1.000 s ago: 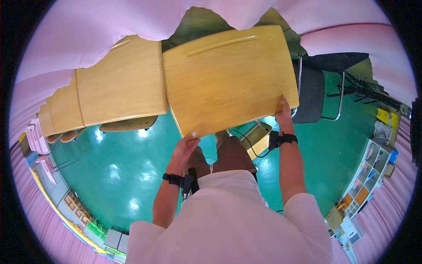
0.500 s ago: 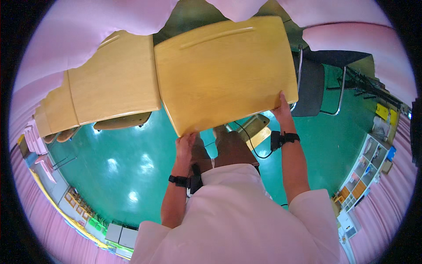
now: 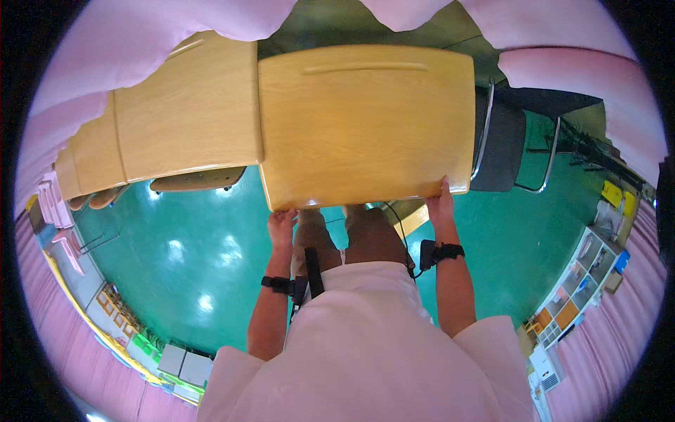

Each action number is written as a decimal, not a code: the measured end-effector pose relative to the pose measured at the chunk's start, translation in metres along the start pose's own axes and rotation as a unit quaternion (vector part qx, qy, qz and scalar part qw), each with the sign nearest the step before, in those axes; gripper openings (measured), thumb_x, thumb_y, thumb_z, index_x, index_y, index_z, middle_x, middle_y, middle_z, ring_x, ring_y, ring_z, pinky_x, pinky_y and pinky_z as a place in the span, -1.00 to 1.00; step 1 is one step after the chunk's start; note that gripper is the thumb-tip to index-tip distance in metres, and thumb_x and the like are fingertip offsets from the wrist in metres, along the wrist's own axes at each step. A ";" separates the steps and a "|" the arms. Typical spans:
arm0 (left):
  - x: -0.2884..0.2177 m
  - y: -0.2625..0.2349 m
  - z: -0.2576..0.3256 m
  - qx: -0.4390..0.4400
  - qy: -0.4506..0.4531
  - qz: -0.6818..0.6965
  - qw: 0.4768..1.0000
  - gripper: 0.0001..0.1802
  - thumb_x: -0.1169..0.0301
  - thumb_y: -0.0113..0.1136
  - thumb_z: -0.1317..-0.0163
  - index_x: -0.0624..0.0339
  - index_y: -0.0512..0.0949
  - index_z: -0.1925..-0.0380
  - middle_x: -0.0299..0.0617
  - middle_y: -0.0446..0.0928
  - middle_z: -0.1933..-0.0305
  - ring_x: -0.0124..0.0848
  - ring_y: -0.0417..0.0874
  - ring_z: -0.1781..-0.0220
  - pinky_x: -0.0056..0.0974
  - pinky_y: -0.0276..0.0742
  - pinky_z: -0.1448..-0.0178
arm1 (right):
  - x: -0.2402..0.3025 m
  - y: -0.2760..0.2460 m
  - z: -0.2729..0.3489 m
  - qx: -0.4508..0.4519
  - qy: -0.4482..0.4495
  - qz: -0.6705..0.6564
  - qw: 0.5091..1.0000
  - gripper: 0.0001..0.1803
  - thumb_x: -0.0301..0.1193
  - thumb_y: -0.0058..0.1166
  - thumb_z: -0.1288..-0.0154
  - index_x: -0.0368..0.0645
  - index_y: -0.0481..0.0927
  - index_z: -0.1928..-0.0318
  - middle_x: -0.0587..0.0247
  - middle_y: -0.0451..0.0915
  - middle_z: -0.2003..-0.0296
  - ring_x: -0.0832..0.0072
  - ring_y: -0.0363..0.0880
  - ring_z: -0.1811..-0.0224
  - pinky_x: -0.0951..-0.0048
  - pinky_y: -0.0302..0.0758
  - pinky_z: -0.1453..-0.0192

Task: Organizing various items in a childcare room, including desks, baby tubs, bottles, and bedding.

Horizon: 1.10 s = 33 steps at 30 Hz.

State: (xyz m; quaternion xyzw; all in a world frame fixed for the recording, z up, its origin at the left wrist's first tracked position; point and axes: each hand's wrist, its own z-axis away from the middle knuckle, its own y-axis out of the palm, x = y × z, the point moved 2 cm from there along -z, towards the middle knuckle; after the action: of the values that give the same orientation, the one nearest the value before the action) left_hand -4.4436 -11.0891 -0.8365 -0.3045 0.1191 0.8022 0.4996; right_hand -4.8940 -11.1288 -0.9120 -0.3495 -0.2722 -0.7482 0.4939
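left hand (image 3: 283, 226) and right hand (image 3: 441, 205) grip a wooden desk (image 3: 365, 126) by its near edge, a black chair (image 3: 502, 148) ahead-right of the right hand, a second desk (image 3: 190, 116) ahead-left of the left.

I see the worktop (image 3: 365, 126) squarely before the person (image 3: 373, 330). The left grip (image 3: 283, 226) sits at its near-left corner, the right grip (image 3: 441, 205) on the near edge, just short of the near-right corner. Along its left edge a row of desks (image 3: 193, 112) runs leftward, with a tucked chair (image 3: 198, 181) partly under the first one's near edge. A side chair (image 3: 503, 148) stands just past the right edge; well away, right and rearward, a shelf unit (image 3: 581, 280).
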 end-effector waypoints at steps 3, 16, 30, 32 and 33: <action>0.002 -0.008 -0.004 -0.030 0.057 -0.034 0.997 -0.78 0.44 0.24 -0.09 0.30 0.45 0.32 -0.17 0.56 0.35 -0.44 0.58 0.33 -0.38 0.52 0.29 | 0.013 0.025 0.011 -0.065 0.120 -0.130 0.982 -0.36 -0.07 -0.02 -0.28 -0.12 0.16 -0.24 0.04 0.37 -0.05 0.21 0.38 -0.08 0.36 0.48 0.02; 0.013 -0.037 -0.013 -0.058 0.048 -0.074 0.994 -0.61 0.37 0.30 -0.05 0.47 0.41 0.27 -0.04 0.58 0.34 -0.41 0.62 0.35 -0.35 0.57 0.35 | -0.007 0.031 0.061 -0.092 0.214 -0.221 0.947 -0.38 0.08 -0.09 -0.25 -0.14 0.33 -0.11 0.12 0.42 -0.03 0.22 0.41 -0.04 0.13 0.39 -0.13; 0.000 -0.018 -0.014 0.081 -0.135 -0.003 0.988 -0.63 0.21 0.18 -0.18 0.28 0.46 0.18 -0.20 0.56 0.29 -0.45 0.59 0.28 -0.41 0.51 0.21 | 0.012 0.031 0.053 -0.155 0.215 -0.245 0.932 -0.44 0.07 -0.22 -0.29 -0.23 0.46 0.15 0.13 0.53 0.22 0.25 0.49 0.16 0.18 0.46 0.02; 0.008 -0.010 -0.011 0.133 -0.147 -0.008 0.980 -0.69 0.20 0.12 -0.22 0.21 0.48 0.20 -0.24 0.57 0.25 -0.46 0.58 0.24 -0.34 0.49 0.15 | 0.014 0.020 0.047 -0.160 0.217 -0.237 0.933 -0.44 0.06 -0.23 -0.29 -0.23 0.46 0.15 0.12 0.53 0.21 0.24 0.49 0.14 0.18 0.45 0.00; 0.013 -0.006 -0.009 0.134 -0.147 -0.007 0.980 -0.69 0.20 0.12 -0.22 0.21 0.48 0.20 -0.24 0.57 0.25 -0.46 0.58 0.24 -0.34 0.49 0.15 | 0.016 0.014 0.044 -0.167 0.216 -0.230 0.934 -0.44 0.06 -0.24 -0.29 -0.24 0.46 0.15 0.11 0.53 0.19 0.24 0.49 0.12 0.17 0.44 -0.02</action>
State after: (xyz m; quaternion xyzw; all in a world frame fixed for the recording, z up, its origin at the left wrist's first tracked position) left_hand -4.4394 -11.0813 -0.8510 -0.1143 0.1482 0.8118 0.5531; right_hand -4.8740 -11.1099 -0.8720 -0.1851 -0.1027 -0.9334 0.2897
